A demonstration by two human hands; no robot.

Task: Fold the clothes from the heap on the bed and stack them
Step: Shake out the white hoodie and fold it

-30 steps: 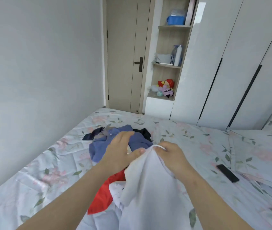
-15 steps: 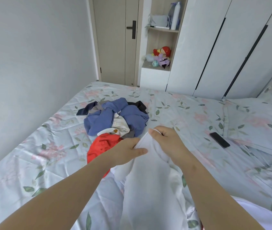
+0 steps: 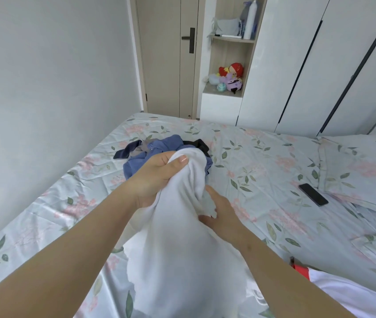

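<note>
While the white garment (image 3: pixel 182 249) is held bunched above the bed (image 3: pixel 262 161), before the heap (image 3: pixel 166 144) | left hand (image 3: pixel 154 180): closed round its top | right hand (image 3: pixel 222 210): pinched into a lower fold | risk: a crooked fold may be produced if the cloth is not spread.

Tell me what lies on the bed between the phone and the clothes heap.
Only bare floral sheet between phone and heap, in the head view.
</note>
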